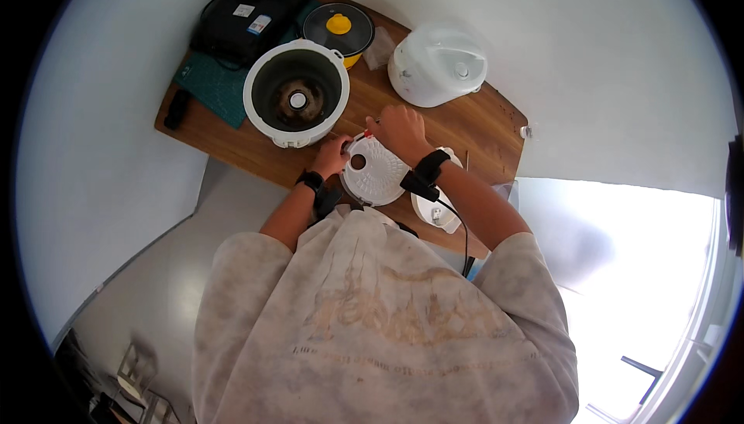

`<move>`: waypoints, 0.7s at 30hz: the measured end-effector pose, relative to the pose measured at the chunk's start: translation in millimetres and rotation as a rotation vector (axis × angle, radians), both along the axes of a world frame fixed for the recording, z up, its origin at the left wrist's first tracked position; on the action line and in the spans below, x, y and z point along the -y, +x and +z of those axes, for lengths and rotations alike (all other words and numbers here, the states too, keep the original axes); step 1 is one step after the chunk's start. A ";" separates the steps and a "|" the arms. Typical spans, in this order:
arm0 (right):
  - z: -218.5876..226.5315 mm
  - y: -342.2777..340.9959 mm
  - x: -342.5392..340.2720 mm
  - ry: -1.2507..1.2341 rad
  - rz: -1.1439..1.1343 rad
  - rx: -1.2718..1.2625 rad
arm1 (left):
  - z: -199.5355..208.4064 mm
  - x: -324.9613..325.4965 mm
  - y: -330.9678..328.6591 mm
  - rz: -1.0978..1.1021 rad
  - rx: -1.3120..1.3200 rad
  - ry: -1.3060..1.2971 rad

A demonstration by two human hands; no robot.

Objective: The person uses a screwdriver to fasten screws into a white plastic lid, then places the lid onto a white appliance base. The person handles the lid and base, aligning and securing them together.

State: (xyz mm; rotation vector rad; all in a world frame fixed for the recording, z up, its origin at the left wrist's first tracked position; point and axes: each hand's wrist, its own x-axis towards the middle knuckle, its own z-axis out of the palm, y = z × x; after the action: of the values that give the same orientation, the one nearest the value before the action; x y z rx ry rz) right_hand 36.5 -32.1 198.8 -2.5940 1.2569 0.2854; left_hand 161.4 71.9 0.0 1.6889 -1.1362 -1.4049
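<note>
A white round plastic part with a ribbed face and a dark round hole lies in front of me near the table's front edge. My left hand is closed on its upper left rim. Over the far rim, my right hand is closed around a slim tool with a red part; most of it is hidden by the fingers, so its exact kind does not show. Just beyond the left hand stands an open rice cooker body, dark inside, with brown stains round a pale centre knob.
Right of the round part, under my right forearm, lies another white part. At the back are a white rice cooker housing, a yellow pot with a glass lid and a black bag on a green cutting mat. Walls border the wooden table.
</note>
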 end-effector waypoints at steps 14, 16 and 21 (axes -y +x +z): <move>-21.1 -27.6 2.7 0.046 0.412 0.208 | -4.1 -2.1 -4.8 0.032 -0.016 0.053; -25.5 -19.4 -10.5 0.004 0.249 0.201 | -4.0 -1.0 -2.2 0.026 -0.029 0.041; -27.4 -20.5 -9.6 -0.057 0.154 0.283 | 1.0 -1.1 -5.3 0.020 0.013 -0.001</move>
State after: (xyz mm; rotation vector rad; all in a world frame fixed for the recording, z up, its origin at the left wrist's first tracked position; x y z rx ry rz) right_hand 16.0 -22.5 171.4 -2.6661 0.9842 -0.0902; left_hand 156.1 73.0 1.0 1.7058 -1.1244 -1.3830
